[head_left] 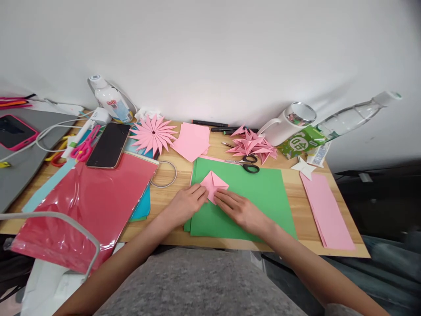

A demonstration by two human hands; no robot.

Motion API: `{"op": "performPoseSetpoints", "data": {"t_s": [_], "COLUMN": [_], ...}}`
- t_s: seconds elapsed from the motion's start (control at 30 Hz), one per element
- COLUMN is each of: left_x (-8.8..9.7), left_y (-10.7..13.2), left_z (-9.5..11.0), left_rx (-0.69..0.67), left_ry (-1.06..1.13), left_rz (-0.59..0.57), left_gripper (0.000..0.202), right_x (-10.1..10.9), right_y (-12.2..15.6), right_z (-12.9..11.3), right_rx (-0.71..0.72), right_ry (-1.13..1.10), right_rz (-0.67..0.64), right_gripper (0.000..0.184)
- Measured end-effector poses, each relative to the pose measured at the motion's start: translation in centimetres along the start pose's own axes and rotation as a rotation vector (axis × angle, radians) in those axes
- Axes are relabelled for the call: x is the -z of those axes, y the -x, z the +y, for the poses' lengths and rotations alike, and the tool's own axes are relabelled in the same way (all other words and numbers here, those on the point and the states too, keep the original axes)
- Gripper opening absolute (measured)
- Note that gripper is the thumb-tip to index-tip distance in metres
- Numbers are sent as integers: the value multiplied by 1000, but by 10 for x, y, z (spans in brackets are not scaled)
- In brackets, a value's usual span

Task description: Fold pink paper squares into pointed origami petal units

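A small pink folded paper [213, 183] lies on a stack of green paper sheets [259, 193] in the middle of the wooden table [289, 175]. My left hand [186, 204] rests flat at the paper's left edge, fingers stretched out and pressing on it. My right hand [241, 210] lies flat at its lower right edge, fingertips on the paper. Neither hand grips anything.
A red plastic packet [88, 206], phone [108, 145], pink scissors [84, 148] and a bottle [110, 101] are at left. A pink paper rosette [153, 134], pink squares [192, 140], folded pink stars [251, 145], black scissors [248, 163], a white mug [289, 123], a water bottle [351, 116] and pink strips [325, 210] lie behind and right.
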State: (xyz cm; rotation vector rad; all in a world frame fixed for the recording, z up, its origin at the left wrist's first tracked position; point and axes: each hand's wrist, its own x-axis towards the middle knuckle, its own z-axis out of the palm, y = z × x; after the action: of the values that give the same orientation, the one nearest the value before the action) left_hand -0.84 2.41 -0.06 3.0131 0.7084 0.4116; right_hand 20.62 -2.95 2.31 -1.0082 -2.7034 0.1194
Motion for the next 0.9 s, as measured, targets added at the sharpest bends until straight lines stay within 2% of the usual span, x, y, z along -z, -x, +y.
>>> {"op": "performPoseSetpoints", "data": {"t_s": [0.23,0.53,0.67,0.9], "left_x": [11,13,14,9], "left_y": [-7,-7,-7,-8], "left_z": [0,4,5,8], "left_rx": [-101,-209,-250,-285], "left_ry": [-148,-307,-362,-349], "left_rz": [-105,-92,-91,-70], "left_gripper": [17,20,23,22], "right_x": [5,-3,0,0], "right_y": [-6,-10,-9,-11], "right_z": [10,11,12,14], "right_rx": [60,-11,3,8], "right_ry": [1,0,-19,-26], "right_rz": [0,79,84,92], "right_gripper": [27,21,23,20]}}
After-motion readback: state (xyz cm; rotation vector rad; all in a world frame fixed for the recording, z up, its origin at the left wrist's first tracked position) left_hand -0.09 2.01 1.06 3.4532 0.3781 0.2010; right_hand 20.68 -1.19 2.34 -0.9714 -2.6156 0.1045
